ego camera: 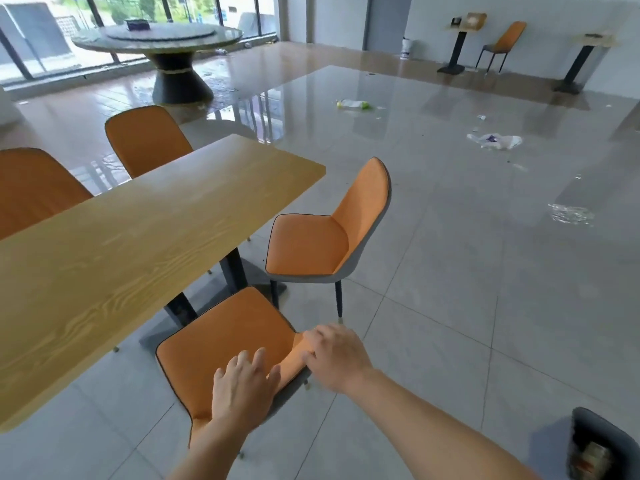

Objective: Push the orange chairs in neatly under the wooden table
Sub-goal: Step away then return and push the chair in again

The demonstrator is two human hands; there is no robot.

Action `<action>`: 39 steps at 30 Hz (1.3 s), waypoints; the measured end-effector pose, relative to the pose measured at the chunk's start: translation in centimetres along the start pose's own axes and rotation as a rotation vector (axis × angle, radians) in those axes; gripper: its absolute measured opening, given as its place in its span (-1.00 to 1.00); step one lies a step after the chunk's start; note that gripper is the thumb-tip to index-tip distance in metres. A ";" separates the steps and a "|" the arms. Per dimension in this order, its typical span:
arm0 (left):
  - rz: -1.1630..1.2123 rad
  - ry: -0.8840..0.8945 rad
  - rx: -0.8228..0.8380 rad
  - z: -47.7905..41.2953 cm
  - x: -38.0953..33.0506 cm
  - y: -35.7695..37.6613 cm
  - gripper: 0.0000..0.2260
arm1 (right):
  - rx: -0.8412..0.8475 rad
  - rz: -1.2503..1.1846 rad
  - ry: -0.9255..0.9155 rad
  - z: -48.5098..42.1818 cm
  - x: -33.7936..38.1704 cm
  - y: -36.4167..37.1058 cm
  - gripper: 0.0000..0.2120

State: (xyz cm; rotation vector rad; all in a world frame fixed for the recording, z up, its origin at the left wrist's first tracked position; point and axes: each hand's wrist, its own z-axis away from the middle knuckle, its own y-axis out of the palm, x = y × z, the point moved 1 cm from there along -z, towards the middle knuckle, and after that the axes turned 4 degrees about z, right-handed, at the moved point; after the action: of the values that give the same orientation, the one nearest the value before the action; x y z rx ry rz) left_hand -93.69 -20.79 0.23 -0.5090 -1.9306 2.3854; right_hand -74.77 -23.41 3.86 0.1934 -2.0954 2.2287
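Orange chair, seat facing wooden table

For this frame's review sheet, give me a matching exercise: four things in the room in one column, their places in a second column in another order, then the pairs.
Things
1. nearest orange chair
2. orange chair with grey shell back
3. round dark-pedestal table
4. crumpled white plastic bag

Places
A. lying on the grey floor tiles, at right
B. by the far windows
C. left hand and right hand at its backrest
D. standing out from the wooden table, untouched

Pairs: 1-C, 2-D, 3-B, 4-A
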 end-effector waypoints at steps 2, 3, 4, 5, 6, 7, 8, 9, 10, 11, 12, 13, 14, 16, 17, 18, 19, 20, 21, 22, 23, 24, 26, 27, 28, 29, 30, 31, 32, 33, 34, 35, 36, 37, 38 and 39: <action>0.023 -0.053 0.000 -0.6 -0.3 0.7 -0.58 | 0.036 0.005 -0.043 -1.3 -0.9 0.5 -0.67; 0.029 -0.079 0.001 -0.9 -0.5 1.1 -0.60 | 0.055 0.003 -0.071 -2.0 -1.4 0.6 -0.67; 0.026 -0.099 0.003 -1.2 -0.4 1.7 -0.64 | 0.074 -0.001 -0.103 -2.7 -2.0 0.8 -0.67; -0.002 -0.116 0.017 -1.4 -0.3 2.5 -0.68 | 0.096 -0.001 -0.145 -3.3 -2.6 0.9 -0.68; -0.047 -0.130 0.040 -1.4 0.0 3.3 -0.71 | 0.122 0.000 -0.191 -3.9 -3.2 1.1 -0.68; -0.097 -0.139 0.071 -1.5 0.4 4.3 -0.73 | 0.153 0.000 -0.235 -4.4 -3.6 1.4 -0.68; -0.136 -0.143 0.101 -1.4 0.7 5.2 -0.74 | 0.184 -0.002 -0.276 -4.8 -4.0 1.6 -0.68; -0.168 -0.162 0.130 -1.3 0.9 5.7 -0.75 | 0.214 -0.003 -0.316 -5.1 -4.3 1.8 -0.67; -0.191 -0.182 0.151 -1.2 1.0 6.1 -0.77 | 0.237 -0.003 -0.358 -5.4 -4.6 1.9 -0.66; -0.208 -0.204 0.173 -1.0 0.9 6.2 -0.79 | 0.253 -0.004 -0.401 -5.8 -4.8 2.1 -0.64; -0.211 -0.222 0.187 -0.9 0.7 6.2 -0.81 | 0.268 -0.007 -0.442 -6.2 -5.0 2.2 -0.63; -0.204 -0.242 0.198 -0.6 0.2 5.8 -0.82 | 0.282 -0.009 -0.478 -6.6 -5.1 2.3 -0.62; -0.190 -0.257 0.206 -0.3 -0.2 5.5 -0.83 | 0.293 -0.008 -0.505 -6.9 -5.2 2.4 -0.61; -0.152 -0.285 0.194 0.3 -1.1 4.7 -0.84 | 0.313 0.003 -0.532 -7.2 -5.3 2.7 -0.59; -0.126 -0.318 0.173 0.7 -1.6 4.2 -0.85 | 0.326 0.009 -0.540 -7.3 -5.3 2.9 -0.58; -0.082 -0.352 0.136 1.0 -2.0 3.8 -0.88 | 0.335 0.017 -0.545 -7.3 -5.3 3.2 -0.56; -0.050 -0.397 0.118 1.3 -2.2 3.5 -0.88 | 0.341 0.019 -0.546 -7.3 -5.3 3.6 -0.55; -0.006 -0.463 0.082 1.6 -2.1 3.4 -0.82 | 0.341 0.012 -0.545 -7.2 -5.3 3.9 -0.54; 0.046 -0.543 0.055 1.9 -2.0 3.3 -0.72 | 0.338 -0.007 -0.540 -7.2 -5.3 4.1 -0.53; 0.087 -0.608 0.036 2.1 -1.8 3.2 -0.63 | 0.338 -0.026 -0.534 -7.3 -5.3 4.3 -0.52; 0.105 -0.637 0.024 2.1 -1.5 3.3 -0.58 | 0.339 -0.039 -0.528 -7.3 -5.3 4.4 -0.52; 0.104 -0.647 0.023 2.2 -1.4 3.4 -0.57 | 0.338 -0.046 -0.517 -7.4 -5.2 4.5 -0.52; 0.114 -0.662 0.025 2.4 -1.3 3.4 -0.56 | 0.322 -0.035 -0.483 -7.4 -4.8 4.8 -0.49; 0.120 -0.673 0.026 2.5 -1.4 3.4 -0.55 | 0.305 -0.019 -0.471 -7.4 -4.5 4.8 -0.46; 0.125 -0.682 0.023 2.5 -1.6 3.3 -0.56 | 0.282 0.001 -0.463 -7.3 -4.1 4.9 -0.43; 0.134 -0.688 0.028 2.5 -1.8 3.3 -0.56 | 0.263 0.019 -0.458 -7.3 -3.7 5.2 -0.39; 0.131 -0.683 0.034 2.6 -2.1 3.1 -0.57 | 0.243 0.029 -0.452 -7.2 -3.4 5.5 -0.35; 0.126 -0.677 0.034 2.6 -2.3 3.0 -0.58 | 0.215 0.032 -0.444 -7.1 -3.2 5.8 -0.32; 0.126 -0.673 0.030 2.7 -2.4 3.0 -0.58 | 0.184 0.032 -0.435 -6.9 -3.1 6.1 -0.32; 0.135 -0.674 0.024 2.8 -2.3 3.1 -0.58 | 0.156 0.026 -0.423 -6.8 -3.0 6.3 -0.34; 0.150 -0.682 0.015 2.8 -2.4 3.2 -0.58 | 0.133 0.020 -0.409 -6.7 -3.1 6.5 -0.37; 0.162 -0.692 0.010 2.9 -2.6 3.2 -0.57 | 0.115 0.015 -0.397 -6.6 -3.4 6.7 -0.41; 0.171 -0.702 0.006 2.8 -2.9 3.3 -0.56 | 0.104 0.010 -0.389 -6.6 -3.7 6.7 -0.45; 0.180 -0.710 0.001 2.7 -3.3 3.6 -0.56 | 0.095 0.006 -0.387 -6.6 -4.1 6.7 -0.47; 0.190 -0.723 -0.004 2.8 -3.8 3.8 -0.55 | 0.085 0.005 -0.389 -6.7 -4.5 6.7 -0.49; 0.202 -0.732 -0.016 3.0 -4.3 4.1 -0.55 | 0.079 0.007 -0.397 -6.8 -5.0 6.7 -0.50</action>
State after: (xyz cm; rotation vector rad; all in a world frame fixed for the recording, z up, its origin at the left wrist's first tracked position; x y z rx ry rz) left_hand -89.71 -25.55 -2.22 0.2348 -2.2176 2.9750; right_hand -71.07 -16.91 -3.88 0.6869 -2.1809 2.4429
